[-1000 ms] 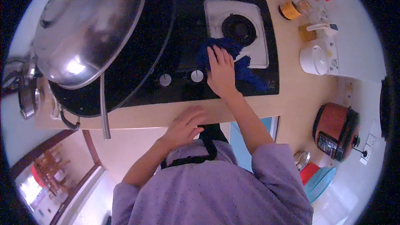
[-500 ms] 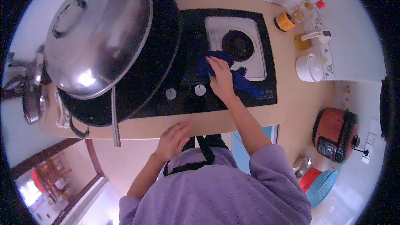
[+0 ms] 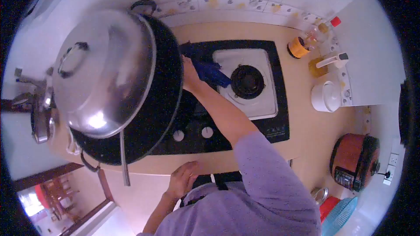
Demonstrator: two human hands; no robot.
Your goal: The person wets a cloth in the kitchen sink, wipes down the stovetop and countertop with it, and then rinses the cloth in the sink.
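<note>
A dark blue cloth [image 3: 210,72] lies on the black glass stove [image 3: 280,100], between the large black wok and the right burner [image 3: 248,81]. My right hand [image 3: 190,73] presses on the cloth beside the wok's rim, its fingertips partly hidden at the wok's edge. Near the counter's front edge, my left hand [image 3: 183,179] hovers with its fingers close together and seems to hold nothing. A domed metal lid [image 3: 107,74] covers much of the wok [image 3: 168,61]. Two round knobs [image 3: 207,132] sit at the stove's front.
Along the right side stand an orange-banded jar [image 3: 298,47], an oil jug [image 3: 317,66] and a white lidded pot [image 3: 326,96]. Farther down are a red-brown cooker [image 3: 352,161] and a teal basket [image 3: 340,216]. A metal handle [image 3: 124,159] juts past the front edge.
My right hand has moved left and toward the back of the stove with the cloth, leaving the front right area. The view has tilted up, showing more wall.
</note>
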